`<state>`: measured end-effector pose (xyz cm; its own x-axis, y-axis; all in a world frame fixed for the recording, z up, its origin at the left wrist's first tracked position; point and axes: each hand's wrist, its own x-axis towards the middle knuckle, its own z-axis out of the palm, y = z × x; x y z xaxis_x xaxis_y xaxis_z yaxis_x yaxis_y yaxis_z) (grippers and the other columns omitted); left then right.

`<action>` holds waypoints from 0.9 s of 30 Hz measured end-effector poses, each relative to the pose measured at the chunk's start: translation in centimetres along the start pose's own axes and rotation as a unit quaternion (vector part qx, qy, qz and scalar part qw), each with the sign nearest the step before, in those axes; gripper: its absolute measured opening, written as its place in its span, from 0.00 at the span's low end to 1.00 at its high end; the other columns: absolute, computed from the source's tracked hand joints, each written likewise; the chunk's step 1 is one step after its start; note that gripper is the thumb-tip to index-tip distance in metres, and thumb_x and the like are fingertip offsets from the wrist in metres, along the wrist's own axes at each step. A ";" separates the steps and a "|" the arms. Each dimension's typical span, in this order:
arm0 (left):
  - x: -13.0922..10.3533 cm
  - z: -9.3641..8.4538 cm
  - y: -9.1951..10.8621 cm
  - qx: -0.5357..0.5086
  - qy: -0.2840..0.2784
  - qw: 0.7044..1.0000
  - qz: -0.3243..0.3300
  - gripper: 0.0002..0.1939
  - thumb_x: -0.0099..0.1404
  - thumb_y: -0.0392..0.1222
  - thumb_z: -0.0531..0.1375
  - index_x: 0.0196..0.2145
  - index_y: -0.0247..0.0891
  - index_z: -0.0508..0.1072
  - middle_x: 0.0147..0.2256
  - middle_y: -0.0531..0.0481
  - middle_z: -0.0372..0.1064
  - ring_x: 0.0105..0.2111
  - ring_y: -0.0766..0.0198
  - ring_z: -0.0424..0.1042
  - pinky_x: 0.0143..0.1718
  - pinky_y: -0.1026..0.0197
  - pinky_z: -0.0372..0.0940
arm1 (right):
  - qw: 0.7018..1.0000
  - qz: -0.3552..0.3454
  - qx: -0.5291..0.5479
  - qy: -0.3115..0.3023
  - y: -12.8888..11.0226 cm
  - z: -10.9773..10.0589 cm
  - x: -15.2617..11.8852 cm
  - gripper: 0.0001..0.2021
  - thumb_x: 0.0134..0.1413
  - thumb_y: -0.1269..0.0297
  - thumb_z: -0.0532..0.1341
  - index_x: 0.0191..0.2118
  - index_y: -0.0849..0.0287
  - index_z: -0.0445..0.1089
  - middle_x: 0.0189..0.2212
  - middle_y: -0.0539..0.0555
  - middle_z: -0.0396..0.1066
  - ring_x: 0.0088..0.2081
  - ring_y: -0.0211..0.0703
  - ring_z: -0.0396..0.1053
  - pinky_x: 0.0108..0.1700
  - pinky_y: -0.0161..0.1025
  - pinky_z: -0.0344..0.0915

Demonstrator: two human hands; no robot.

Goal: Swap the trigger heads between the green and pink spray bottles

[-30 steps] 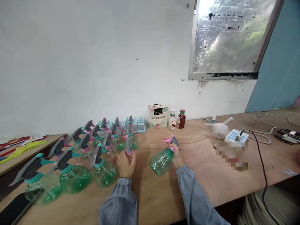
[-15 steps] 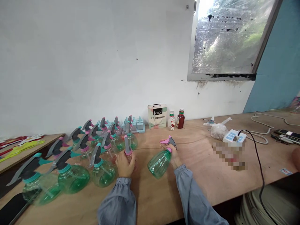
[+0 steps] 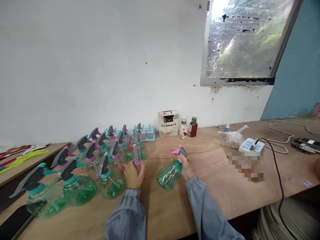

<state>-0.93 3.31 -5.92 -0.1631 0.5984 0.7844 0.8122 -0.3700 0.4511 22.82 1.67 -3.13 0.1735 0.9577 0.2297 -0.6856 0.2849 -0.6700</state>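
My right hand [image 3: 185,166] is closed around the neck of a green spray bottle [image 3: 169,176] with a pink and grey trigger head. The bottle is tilted, its base toward the lower left. My left hand [image 3: 134,174] grips a pink-collared spray bottle [image 3: 137,156] standing at the right edge of a group; the hand hides most of its body. Left of it, a green spray bottle [image 3: 112,185] with a teal collar stands upright. Several more spray bottles with teal or pink collars fill the table's left side, such as one green bottle [image 3: 79,190].
Against the wall stand a paper bag [image 3: 168,125], a white bottle [image 3: 183,129] and a dark red bottle [image 3: 192,127]. Rightward lie a plastic bag [image 3: 234,140] and a white power strip [image 3: 251,146] with a black cable [image 3: 276,176]. A black phone-like slab [image 3: 15,222] lies front left.
Both hands keep their holds and hardly move. The view has shifted very slightly; the bottle in my right hand stays tilted as before.
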 end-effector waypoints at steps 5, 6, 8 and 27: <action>0.0 0.0 0.0 -0.002 0.006 1.000 0.007 0.18 0.66 0.52 0.51 0.44 0.35 0.68 0.39 0.38 0.70 0.43 0.46 0.70 0.42 0.49 0.63 | 1.000 0.017 -0.009 0.000 -0.1 0.0 -0.1 0.16 0.31 0.66 0.62 0.34 0.55 0.71 0.28 0.50 0.78 0.33 0.48 0.78 0.31 0.37 0.70; 0.0 0.0 0.0 -0.003 0.008 1.000 0.007 0.18 0.66 0.52 0.51 0.44 0.35 0.68 0.39 0.38 0.70 0.42 0.46 0.70 0.42 0.49 0.63 | 1.000 0.019 -0.011 0.000 -0.1 0.1 -0.1 0.15 0.31 0.65 0.62 0.34 0.55 0.71 0.27 0.51 0.78 0.33 0.48 0.78 0.31 0.37 0.70; 0.1 0.0 0.0 -0.004 0.009 1.000 0.005 0.18 0.66 0.52 0.51 0.44 0.35 0.68 0.39 0.39 0.70 0.42 0.47 0.70 0.42 0.50 0.63 | 1.000 0.023 -0.015 -0.001 -0.1 0.2 -0.1 0.14 0.31 0.65 0.62 0.32 0.55 0.71 0.27 0.51 0.78 0.33 0.49 0.78 0.31 0.38 0.70; 0.1 0.0 -0.1 -0.014 -0.004 1.000 -0.005 0.18 0.66 0.52 0.52 0.44 0.35 0.67 0.39 0.39 0.70 0.42 0.46 0.70 0.43 0.49 0.62 | 0.999 -0.014 -0.043 0.007 0.0 0.8 -0.5 0.11 0.31 0.67 0.62 0.29 0.54 0.69 0.24 0.48 0.74 0.29 0.44 0.74 0.30 0.36 0.66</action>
<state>-1.01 3.33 -5.88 -0.1656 0.6077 0.7767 0.7948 -0.3840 0.4699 22.18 1.13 -2.66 0.2016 0.9495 0.2406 -0.6174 0.3138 -0.7213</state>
